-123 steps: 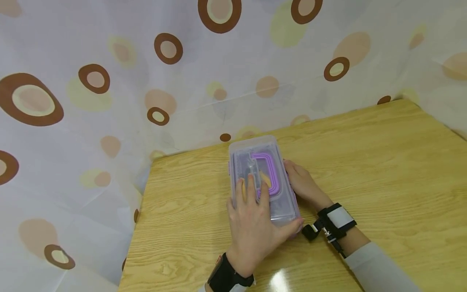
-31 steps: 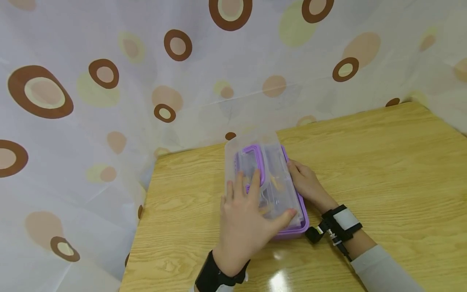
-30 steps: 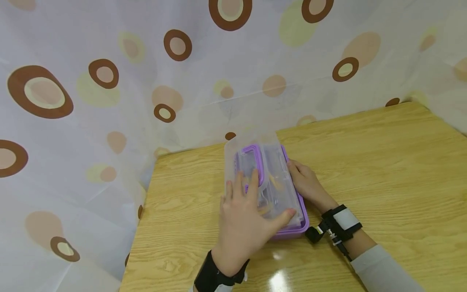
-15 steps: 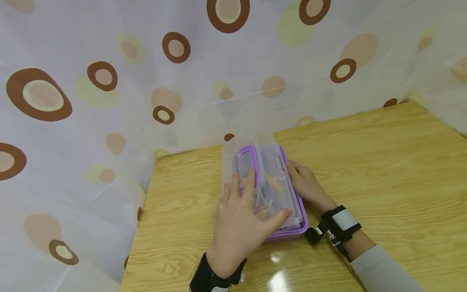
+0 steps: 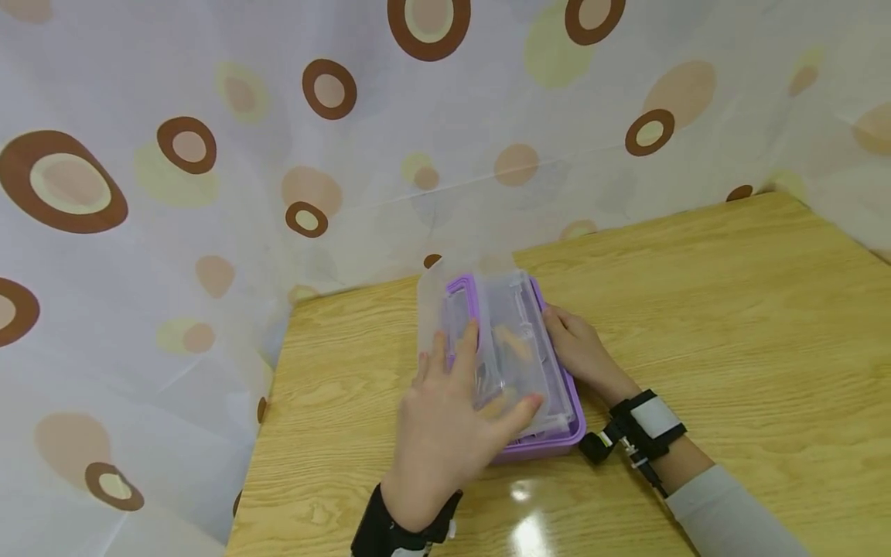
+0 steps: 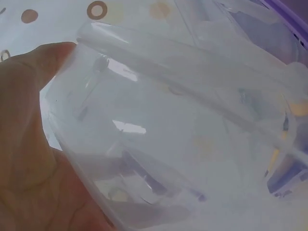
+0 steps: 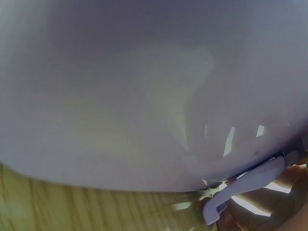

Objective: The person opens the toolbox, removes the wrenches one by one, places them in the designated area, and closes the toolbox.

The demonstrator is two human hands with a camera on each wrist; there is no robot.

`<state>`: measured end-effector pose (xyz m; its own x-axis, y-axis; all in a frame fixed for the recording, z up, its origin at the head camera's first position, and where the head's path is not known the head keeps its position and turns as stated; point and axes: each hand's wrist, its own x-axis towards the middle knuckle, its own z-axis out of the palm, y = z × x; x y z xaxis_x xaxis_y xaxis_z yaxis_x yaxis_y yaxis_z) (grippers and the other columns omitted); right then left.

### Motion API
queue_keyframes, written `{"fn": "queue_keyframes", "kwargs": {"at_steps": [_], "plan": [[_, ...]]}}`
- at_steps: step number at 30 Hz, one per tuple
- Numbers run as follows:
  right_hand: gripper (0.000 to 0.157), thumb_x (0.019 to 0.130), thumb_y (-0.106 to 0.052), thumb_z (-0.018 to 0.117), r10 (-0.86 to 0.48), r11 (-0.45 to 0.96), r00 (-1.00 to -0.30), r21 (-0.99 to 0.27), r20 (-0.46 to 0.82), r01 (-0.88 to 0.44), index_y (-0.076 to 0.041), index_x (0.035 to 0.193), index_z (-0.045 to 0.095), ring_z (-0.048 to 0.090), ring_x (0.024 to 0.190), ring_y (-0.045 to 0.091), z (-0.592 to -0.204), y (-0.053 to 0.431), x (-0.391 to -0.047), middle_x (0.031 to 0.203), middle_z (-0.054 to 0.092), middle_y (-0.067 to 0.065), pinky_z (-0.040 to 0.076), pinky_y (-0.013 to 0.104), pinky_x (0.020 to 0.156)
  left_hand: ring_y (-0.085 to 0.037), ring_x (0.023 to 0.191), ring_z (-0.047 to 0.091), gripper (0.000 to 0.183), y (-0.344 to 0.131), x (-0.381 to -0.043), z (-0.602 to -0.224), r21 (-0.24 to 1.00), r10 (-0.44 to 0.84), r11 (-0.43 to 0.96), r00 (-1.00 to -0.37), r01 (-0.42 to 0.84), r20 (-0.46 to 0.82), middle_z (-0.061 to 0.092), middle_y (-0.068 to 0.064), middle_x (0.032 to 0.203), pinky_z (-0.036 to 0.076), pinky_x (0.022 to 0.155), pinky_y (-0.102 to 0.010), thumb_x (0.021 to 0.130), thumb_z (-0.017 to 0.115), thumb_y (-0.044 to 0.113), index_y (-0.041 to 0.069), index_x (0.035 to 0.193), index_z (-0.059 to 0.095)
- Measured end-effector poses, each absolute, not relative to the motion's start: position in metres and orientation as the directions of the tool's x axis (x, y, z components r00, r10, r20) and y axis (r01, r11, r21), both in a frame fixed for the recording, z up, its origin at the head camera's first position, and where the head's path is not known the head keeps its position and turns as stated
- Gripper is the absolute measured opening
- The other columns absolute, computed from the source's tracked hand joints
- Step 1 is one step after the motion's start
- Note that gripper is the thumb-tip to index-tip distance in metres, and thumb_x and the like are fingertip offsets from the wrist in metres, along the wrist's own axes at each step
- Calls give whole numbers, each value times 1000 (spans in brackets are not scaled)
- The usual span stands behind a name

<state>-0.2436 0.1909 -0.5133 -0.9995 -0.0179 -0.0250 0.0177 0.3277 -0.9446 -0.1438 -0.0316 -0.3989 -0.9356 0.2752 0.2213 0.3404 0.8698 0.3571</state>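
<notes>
A purple storage box [image 5: 539,450] rests on the table, and its translucent lid [image 5: 431,305] with a purple handle [image 5: 473,294] is tilted up towards the left. My left hand [image 5: 440,433] holds the lid across its near end, fingers spread over the left part and thumb at the right corner; the left wrist view shows the thumb at the lid's edge [image 6: 96,43]. Inside the box sits a clear inner tray [image 5: 532,379] with yellowish pieces showing through. My right hand [image 5: 581,348] grips the box's right side, fingertips partly hidden, near a hanging lilac latch [image 7: 245,185].
The wood-grain table [image 5: 696,309] extends on both sides of the box. A white curtain [image 5: 376,139] with brown and peach circles stands close behind the box and along the left edge. Black camera straps [image 5: 647,422] sit on both wrists.
The lid was lying flat on the box at first; my left hand has swung its right side up and leftward, uncovering the inner tray and purple rim. The right hand stays at the box's side.
</notes>
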Motion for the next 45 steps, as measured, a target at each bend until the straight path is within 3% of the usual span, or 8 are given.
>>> {"fn": "queue_keyframes", "kwargs": {"at_steps": [6,12,20,26,31,39,45], "plan": [[59,115,-44,31,-20,320,-1000,-947,-10,3,-2,150,54,65,87,20,-512,191,-245,118,66,22,56,30,73,-57,132,53,107,-41,-146,-391,410,269,858,-951,309,153,38,-30,162,53,93,-69,85,55,87,23,167,30],[61,115,-44,30,-17,332,-1000,-943,-24,17,-2,155,48,65,100,26,-512,190,-244,130,64,24,55,31,80,-59,127,56,107,-49,-147,-387,431,280,851,-953,301,113,36,-30,163,53,91,-69,87,54,86,24,168,24],[64,114,-47,30,-29,314,-998,-948,-64,52,-3,159,43,67,101,27,-511,189,-242,136,61,26,57,30,78,-55,140,46,98,-53,-144,-386,500,276,819,-957,281,87,22,-25,170,45,98,-76,92,51,81,48,164,-8],[66,114,-49,29,-32,311,-996,-948,-79,65,-4,159,42,70,92,23,-510,190,-242,134,62,26,60,32,73,-55,138,48,92,-55,-147,-385,501,297,811,-951,301,90,22,-24,171,42,101,-77,93,51,79,52,165,2],[64,114,-48,29,-24,326,-997,-944,-70,58,-3,159,43,68,100,26,-511,190,-243,138,61,26,59,30,76,-55,136,50,93,-58,-149,-384,502,305,809,-948,307,87,23,-23,170,44,100,-76,92,53,80,51,165,5],[63,115,-45,30,-23,333,-998,-942,-56,45,-3,159,43,66,109,31,-511,188,-242,140,60,26,57,31,82,-56,153,18,94,-60,-149,-383,534,305,795,-951,287,57,10,-19,174,28,111,-79,93,55,76,49,166,3],[63,115,-46,29,-28,331,-998,-942,-61,48,-3,159,43,67,108,30,-510,188,-242,140,61,25,57,31,81,-54,148,35,88,-63,-149,-381,539,345,776,-936,328,73,12,-21,173,35,109,-78,98,52,71,51,165,-2]]}}
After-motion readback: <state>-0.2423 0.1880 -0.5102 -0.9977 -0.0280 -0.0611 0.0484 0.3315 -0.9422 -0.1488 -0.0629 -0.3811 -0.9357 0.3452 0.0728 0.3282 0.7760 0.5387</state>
